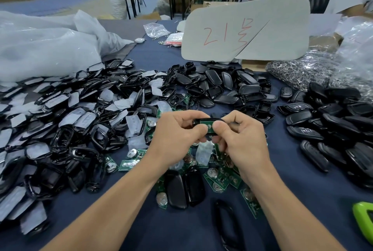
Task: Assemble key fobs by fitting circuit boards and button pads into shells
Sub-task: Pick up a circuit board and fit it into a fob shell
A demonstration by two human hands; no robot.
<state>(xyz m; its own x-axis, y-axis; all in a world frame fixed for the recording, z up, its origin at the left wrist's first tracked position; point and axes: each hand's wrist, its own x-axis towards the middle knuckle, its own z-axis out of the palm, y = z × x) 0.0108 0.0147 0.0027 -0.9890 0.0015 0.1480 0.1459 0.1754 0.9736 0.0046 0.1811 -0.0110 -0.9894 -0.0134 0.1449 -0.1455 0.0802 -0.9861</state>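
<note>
My left hand (177,131) and my right hand (240,135) hold one black key fob shell (203,122) between them above the table, fingers curled round its ends. A green circuit board (210,127) lies in the shell, with both thumbs pressing on it. Below the hands, several loose green circuit boards (222,180) with round coin cells lie on the blue cloth. A heap of black frames with translucent button pads (84,113) spreads to the left. Black shell halves (226,87) are piled behind the hands.
Two closed black fobs (185,188) lie near my forearms. More black fobs (333,129) are stacked at the right. A grey foam board marked "21" (246,32) stands at the back. Plastic bags (46,46) sit far left, a green object (363,220) at the lower right edge.
</note>
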